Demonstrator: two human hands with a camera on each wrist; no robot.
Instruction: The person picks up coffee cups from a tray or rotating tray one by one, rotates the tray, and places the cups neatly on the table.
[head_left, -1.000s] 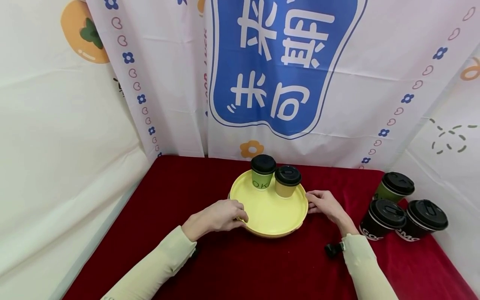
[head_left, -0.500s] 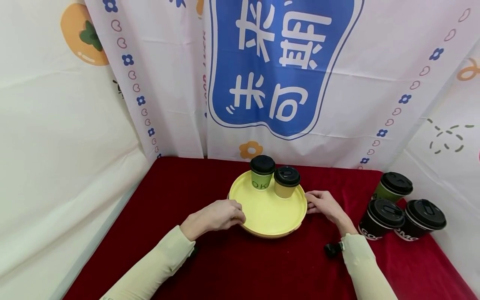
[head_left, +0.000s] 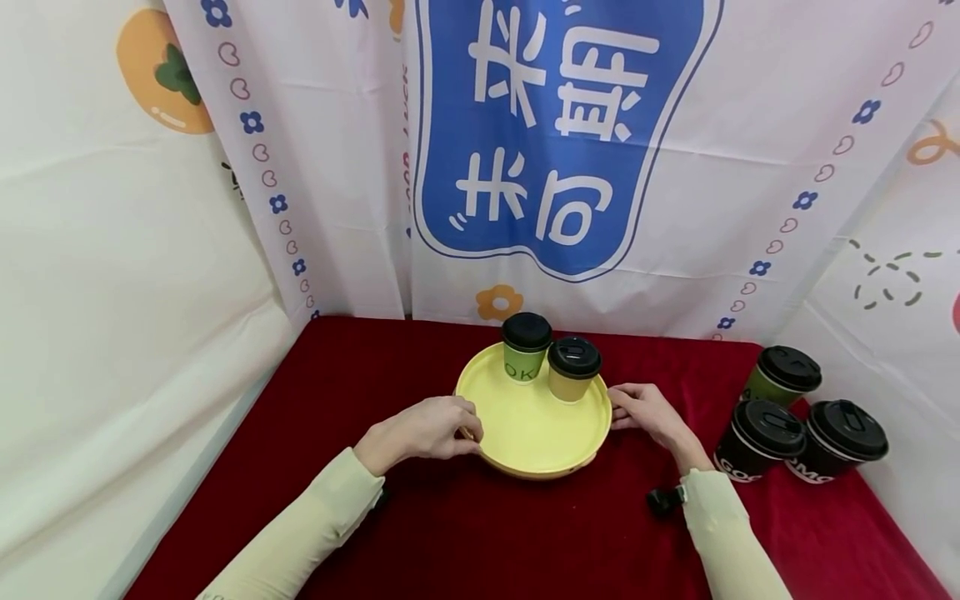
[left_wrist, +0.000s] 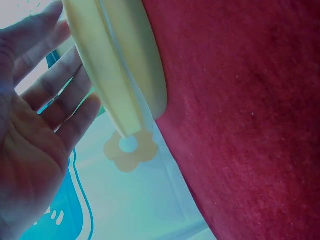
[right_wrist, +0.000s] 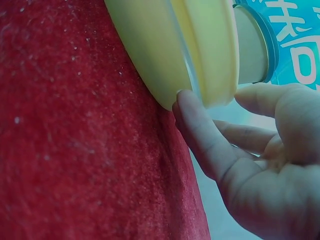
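A round yellow tray (head_left: pixel 532 437) sits on the red cloth, with a seam along its side in both wrist views. Two lidded paper cups stand at its back: a green cup (head_left: pixel 522 360) marked OK and a tan cup (head_left: pixel 567 383). My left hand (head_left: pixel 427 429) is at the tray's front-left rim; in the left wrist view its fingers (left_wrist: pixel 60 100) are loosely spread beside the edge. At the right rim, my right hand (head_left: pixel 652 412) holds the tray's edge between thumb and index finger, as the right wrist view shows.
Three larger lidded cups stand at the right: a green cup (head_left: pixel 776 390) behind two black cups, one (head_left: pixel 742 450) marked GOO and another (head_left: pixel 813 467) to its right. White printed curtains (head_left: pixel 360 208) hang behind and beside the cloth-covered table (head_left: pixel 375 350).
My left hand has shifted slightly left along the rim, and its fingers and thumb have parted. My right hand keeps its place at the edge. The whole head view has drifted a little.
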